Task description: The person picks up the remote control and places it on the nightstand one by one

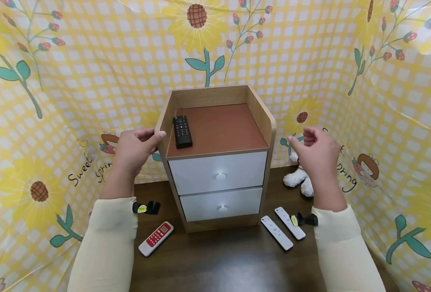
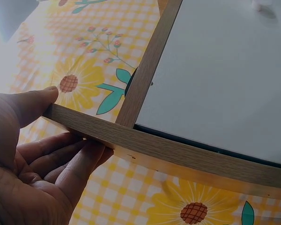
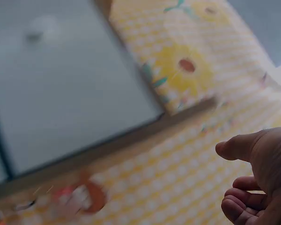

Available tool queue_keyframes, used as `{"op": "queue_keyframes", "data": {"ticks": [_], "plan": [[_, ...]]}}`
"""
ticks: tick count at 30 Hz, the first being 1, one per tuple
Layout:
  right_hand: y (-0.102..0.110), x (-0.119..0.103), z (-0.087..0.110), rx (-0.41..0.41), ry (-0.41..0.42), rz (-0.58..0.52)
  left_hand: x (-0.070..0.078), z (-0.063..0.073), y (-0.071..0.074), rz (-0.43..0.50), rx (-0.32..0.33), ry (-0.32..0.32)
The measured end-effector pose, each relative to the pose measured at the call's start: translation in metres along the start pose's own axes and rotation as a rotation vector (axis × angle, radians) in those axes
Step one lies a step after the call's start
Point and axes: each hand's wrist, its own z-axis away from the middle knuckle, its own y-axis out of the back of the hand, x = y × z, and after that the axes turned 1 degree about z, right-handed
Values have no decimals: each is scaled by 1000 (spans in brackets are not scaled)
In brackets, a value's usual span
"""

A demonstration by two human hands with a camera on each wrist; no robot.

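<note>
A small wooden cabinet with two white drawers stands in the middle of the head view. My left hand pinches the upper front of its left side panel, thumb on the edge and fingers against the outer face. To the right of the cabinet, my right hand hangs in the air, fingers loosely curled and nothing in them. In the right wrist view its thumb points at the cabinet, apart from the side panel. A black remote control lies on the cabinet's brown top, along the left side.
On the dark wooden table, a white and red remote lies left of the cabinet. Two white remotes lie at the front right. Behind my right hand sits a white plush toy. Yellow checked cloth surrounds the table.
</note>
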Motion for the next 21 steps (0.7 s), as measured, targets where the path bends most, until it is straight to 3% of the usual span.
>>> {"op": "queue_keyframes", "data": {"ticks": [7, 12, 17, 21], "plan": [[-26, 122, 35, -114, -85, 82, 2, 1, 0, -13, 12, -7], [-43, 201, 72, -184, -145, 117, 2, 1, 0, -7, 14, -13], [-56, 255, 112, -288, -203, 167, 2, 2, 0, 4, 0, 7], [-66, 284, 136, -340, -233, 223, 1, 2, 0, 5, -4, 8]]}}
